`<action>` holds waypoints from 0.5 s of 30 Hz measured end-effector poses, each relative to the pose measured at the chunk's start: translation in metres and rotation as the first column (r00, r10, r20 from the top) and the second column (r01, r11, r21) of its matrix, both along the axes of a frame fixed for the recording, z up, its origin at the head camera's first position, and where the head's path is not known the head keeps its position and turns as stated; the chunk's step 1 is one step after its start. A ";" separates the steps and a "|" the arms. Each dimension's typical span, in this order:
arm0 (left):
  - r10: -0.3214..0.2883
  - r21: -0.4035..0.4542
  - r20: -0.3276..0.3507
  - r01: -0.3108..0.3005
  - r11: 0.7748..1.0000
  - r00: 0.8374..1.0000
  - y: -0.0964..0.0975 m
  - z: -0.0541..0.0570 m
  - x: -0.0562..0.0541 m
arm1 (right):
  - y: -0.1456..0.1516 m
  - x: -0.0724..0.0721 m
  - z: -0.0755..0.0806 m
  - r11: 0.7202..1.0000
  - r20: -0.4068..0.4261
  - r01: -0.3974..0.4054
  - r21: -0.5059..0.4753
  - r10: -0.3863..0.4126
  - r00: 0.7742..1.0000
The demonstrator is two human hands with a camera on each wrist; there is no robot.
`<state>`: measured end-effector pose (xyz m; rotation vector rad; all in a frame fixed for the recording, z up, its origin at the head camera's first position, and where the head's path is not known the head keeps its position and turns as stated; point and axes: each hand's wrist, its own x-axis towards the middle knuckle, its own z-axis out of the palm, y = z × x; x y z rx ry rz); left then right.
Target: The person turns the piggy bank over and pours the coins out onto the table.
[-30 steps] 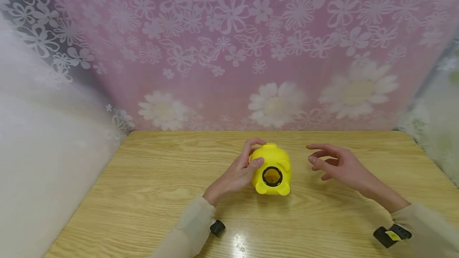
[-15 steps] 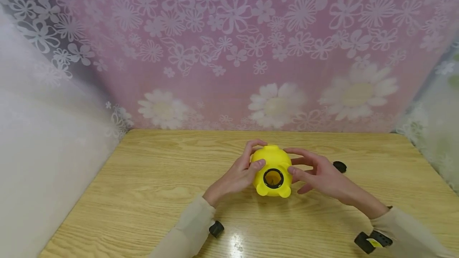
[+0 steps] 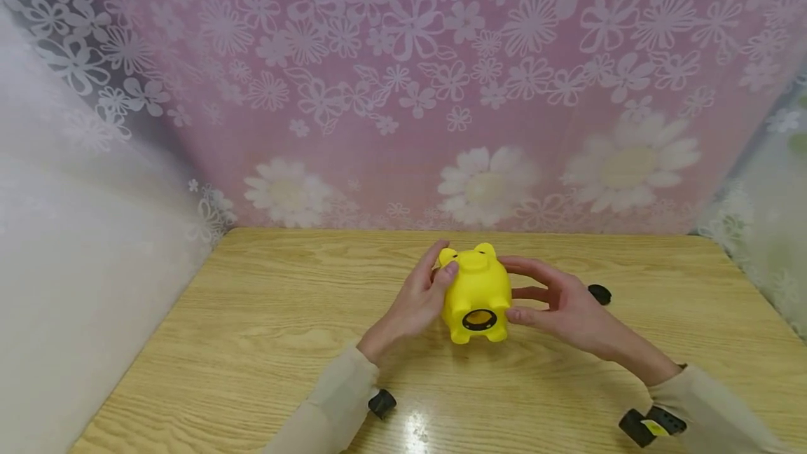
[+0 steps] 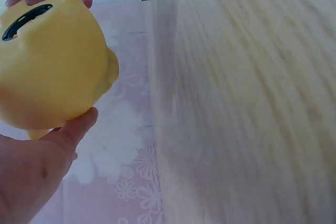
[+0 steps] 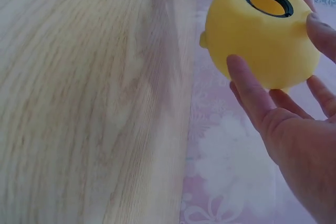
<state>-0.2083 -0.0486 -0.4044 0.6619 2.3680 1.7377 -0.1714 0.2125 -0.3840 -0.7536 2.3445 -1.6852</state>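
A yellow piggy bank (image 3: 477,287) is held up above the table between both hands, its ears and snout upward and its legs and underside turned toward me. In its underside is an uncovered round hole with a black ring (image 3: 480,319). My left hand (image 3: 416,296) grips one side, thumb near the snout. On the opposite side, my right hand (image 3: 564,307) holds the body between thumb and fingers, as the right wrist view also shows. Behind the right hand a round black cap (image 3: 599,293) lies on the table.
The wooden table (image 3: 284,314) stretches out around the hands. A pink flowered curtain (image 3: 403,125) hangs along its far edge, with pale sheets at both sides. Black straps with cameras (image 3: 652,426) sit on the cuffs.
My right hand has moved left and taken hold of the piggy bank. The bank has tilted, bringing its face and ears into sight. The black cap has come into view beyond the right hand.
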 end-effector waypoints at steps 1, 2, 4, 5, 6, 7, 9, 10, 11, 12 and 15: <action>-0.001 0.041 0.009 0.000 0.999 1.000 0.000 0.001 0.000 | 0.000 0.000 0.000 1.000 -0.006 0.001 -0.010 -0.001 1.000; -0.003 0.083 0.023 0.001 0.997 1.000 0.001 0.001 -0.001 | 0.000 0.001 -0.001 1.000 -0.014 0.000 -0.024 0.000 1.000; -0.019 0.151 0.050 0.011 0.988 0.999 0.002 0.003 -0.001 | 0.000 0.001 -0.002 0.999 -0.034 -0.004 -0.050 0.002 0.999; -0.030 0.175 0.062 0.018 0.984 0.998 0.002 0.003 -0.002 | 0.000 0.001 -0.003 0.998 -0.049 -0.005 -0.060 0.002 0.999; -0.039 0.192 0.076 0.024 0.981 0.996 0.003 0.004 -0.002 | 0.000 0.001 -0.004 0.998 -0.061 -0.005 -0.070 0.000 0.998; -0.049 0.204 0.088 0.030 0.979 0.995 0.003 0.004 -0.002 | -0.001 0.002 -0.005 0.997 -0.075 -0.005 -0.078 -0.001 0.997; -0.071 0.221 0.111 0.045 0.974 0.991 0.004 0.004 -0.002 | -0.001 0.002 -0.008 0.996 -0.095 -0.005 -0.087 -0.004 0.996; -0.077 0.226 0.121 0.048 0.973 0.990 0.004 0.004 -0.002 | -0.001 0.003 -0.010 0.996 -0.100 -0.007 -0.092 -0.002 0.995; -0.079 0.230 0.128 0.048 0.972 0.989 0.005 0.004 -0.002 | -0.001 0.003 -0.011 0.995 -0.103 -0.009 -0.098 -0.001 0.995; -0.079 0.235 0.135 0.045 0.971 0.988 0.005 0.004 -0.002 | -0.001 0.004 -0.012 0.995 -0.104 -0.012 -0.103 0.001 0.995; -0.075 0.272 0.155 0.030 0.962 0.985 0.006 0.003 -0.002 | -0.001 0.004 -0.015 0.991 -0.113 -0.029 -0.132 0.014 0.994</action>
